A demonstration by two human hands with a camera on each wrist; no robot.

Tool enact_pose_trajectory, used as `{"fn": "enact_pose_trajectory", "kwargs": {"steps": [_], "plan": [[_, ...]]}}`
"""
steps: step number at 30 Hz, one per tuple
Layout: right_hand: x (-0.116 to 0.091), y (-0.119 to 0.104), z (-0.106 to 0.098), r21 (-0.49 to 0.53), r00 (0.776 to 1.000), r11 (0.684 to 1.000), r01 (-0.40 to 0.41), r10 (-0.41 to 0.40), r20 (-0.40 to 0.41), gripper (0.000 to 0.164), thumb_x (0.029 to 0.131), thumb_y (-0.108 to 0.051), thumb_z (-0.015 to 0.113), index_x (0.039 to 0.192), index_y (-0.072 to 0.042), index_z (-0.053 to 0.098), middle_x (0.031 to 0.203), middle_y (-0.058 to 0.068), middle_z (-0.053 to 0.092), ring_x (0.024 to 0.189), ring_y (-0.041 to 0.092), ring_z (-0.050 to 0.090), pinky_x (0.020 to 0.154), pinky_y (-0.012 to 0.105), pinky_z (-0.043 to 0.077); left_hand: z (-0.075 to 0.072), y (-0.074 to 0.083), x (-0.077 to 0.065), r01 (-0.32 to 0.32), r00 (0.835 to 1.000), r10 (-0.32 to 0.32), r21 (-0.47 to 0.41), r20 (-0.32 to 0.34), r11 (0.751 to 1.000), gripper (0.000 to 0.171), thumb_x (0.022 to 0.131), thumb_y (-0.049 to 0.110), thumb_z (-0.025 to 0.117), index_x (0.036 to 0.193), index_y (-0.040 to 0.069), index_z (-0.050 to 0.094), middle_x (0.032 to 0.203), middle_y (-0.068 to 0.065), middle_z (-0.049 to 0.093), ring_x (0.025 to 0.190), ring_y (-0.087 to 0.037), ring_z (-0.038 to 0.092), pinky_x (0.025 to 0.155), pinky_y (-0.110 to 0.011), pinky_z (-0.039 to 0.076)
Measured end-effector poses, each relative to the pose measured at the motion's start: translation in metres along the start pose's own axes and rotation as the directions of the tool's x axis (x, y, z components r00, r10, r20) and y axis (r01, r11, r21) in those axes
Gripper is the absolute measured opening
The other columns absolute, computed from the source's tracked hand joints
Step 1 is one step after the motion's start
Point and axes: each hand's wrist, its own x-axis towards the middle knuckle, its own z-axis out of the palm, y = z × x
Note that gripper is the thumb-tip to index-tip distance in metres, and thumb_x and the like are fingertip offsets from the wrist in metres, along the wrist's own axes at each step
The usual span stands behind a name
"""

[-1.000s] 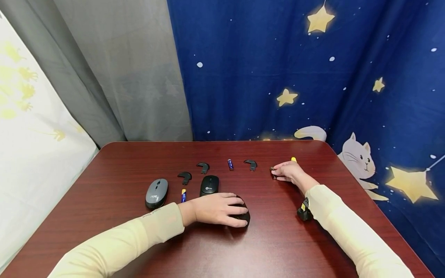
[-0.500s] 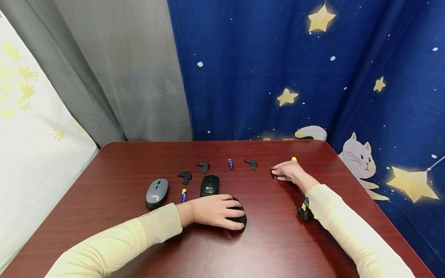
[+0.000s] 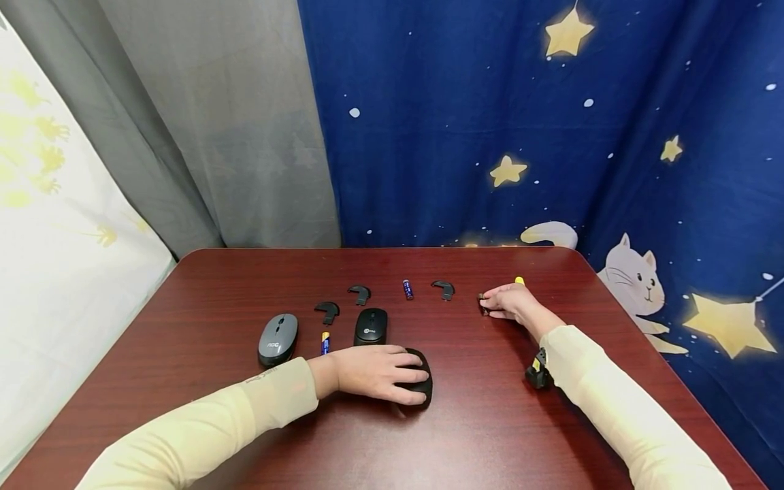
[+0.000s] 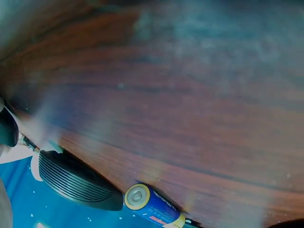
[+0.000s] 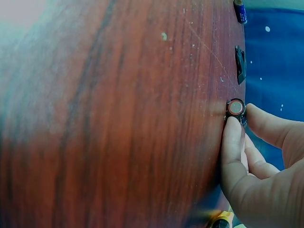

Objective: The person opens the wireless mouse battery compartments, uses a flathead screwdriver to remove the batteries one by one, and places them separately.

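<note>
My left hand [image 3: 373,371] grips a black mouse [image 3: 422,385] from above, fingers draped over its back; the palm covers much of it. Beside that hand stand a second black mouse [image 3: 370,325], a blue and yellow battery [image 3: 325,343] and a grey mouse [image 3: 278,339]. In the left wrist view, the battery [image 4: 153,205] lies by a ribbed black mouse [image 4: 78,183]. Toward the back right, my right hand [image 3: 513,301] pinches a dark battery [image 5: 235,108] by its sides, its round end showing in the right wrist view. A yellow-ended battery [image 3: 519,280] peeks out behind this hand.
Three black hooked covers lie at the back of the table [image 3: 245,279]: a left one [image 3: 328,312], a middle one [image 3: 360,295] and a right one [image 3: 444,290]. Among them is a blue battery [image 3: 407,289]. Curtains [image 3: 441,136] hang behind the table's far edge.
My left hand and the black mouse under it have shifted slightly left and toward me. The right hand keeps its place with the dark battery.
</note>
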Motion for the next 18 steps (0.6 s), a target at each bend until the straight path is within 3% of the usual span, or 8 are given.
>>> {"fn": "enact_pose_trajectory", "kwargs": {"steps": [18], "plan": [[0.0016, -0.0009, 0.0001, 0.001, 1.0, 1.0, -0.004, 0.004, 0.007, 0.04, 0.091, 0.003, 0.063, 0.128, 0.011, 0.052, 0.077, -0.005, 0.066, 0.072, 0.006, 0.063, 0.072, 0.027, 0.057, -0.0058, -0.0018, -0.002, -0.01, 0.999, 0.012, -0.04, 0.033, 0.999, 0.034, 0.103, 0.042, 0.043, 0.129, 0.023, 0.051, 0.128, -0.003, 0.055, 0.113, -0.021, 0.052, 0.091, -0.034, 0.047]]}}
